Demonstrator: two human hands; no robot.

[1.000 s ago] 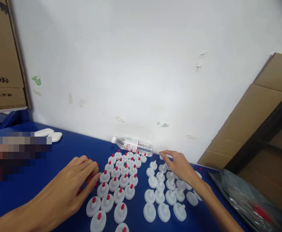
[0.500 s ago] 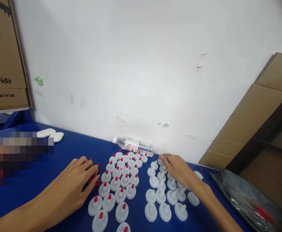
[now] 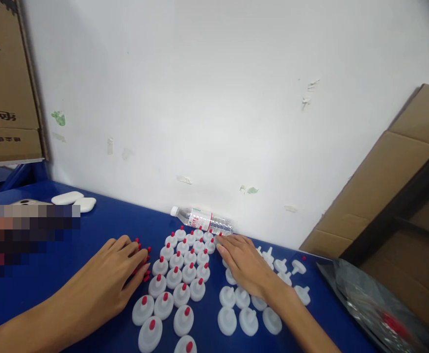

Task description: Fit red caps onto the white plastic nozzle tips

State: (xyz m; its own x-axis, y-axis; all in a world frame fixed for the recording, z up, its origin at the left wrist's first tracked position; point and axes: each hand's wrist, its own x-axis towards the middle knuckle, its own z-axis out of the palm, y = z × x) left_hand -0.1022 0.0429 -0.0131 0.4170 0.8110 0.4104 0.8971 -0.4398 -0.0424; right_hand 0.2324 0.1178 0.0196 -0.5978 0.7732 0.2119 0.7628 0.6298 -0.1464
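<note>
My left hand [image 3: 116, 272] rests on the table, fingers bent and apart, partly covering a pile of small red caps [image 3: 147, 276]. To its right stand several white oval lids with spouts [image 3: 175, 278], each topped with a red cap. My right hand [image 3: 245, 260] reaches palm down, fingers extended, over a second group of white lids with bare spouts [image 3: 249, 321]. Its fingertips are at the far right edge of the red-tipped group, beside a partly hidden capped lid. The palm and fingers hide several lids; whether anything is under the fingers does not show.
A clear plastic bottle [image 3: 203, 220] lies along the wall behind the lids. Two white rounded objects [image 3: 84, 205] are at the back left. A cardboard box [image 3: 374, 191] and a grey plastic bag [image 3: 368, 299] stand at right. A blurred-out area covers the left side.
My right hand has moved left across the bare-spout lids to the edge of the capped group. Several lids at the right now lie tilted or on their sides. My left hand stays by the red caps.
</note>
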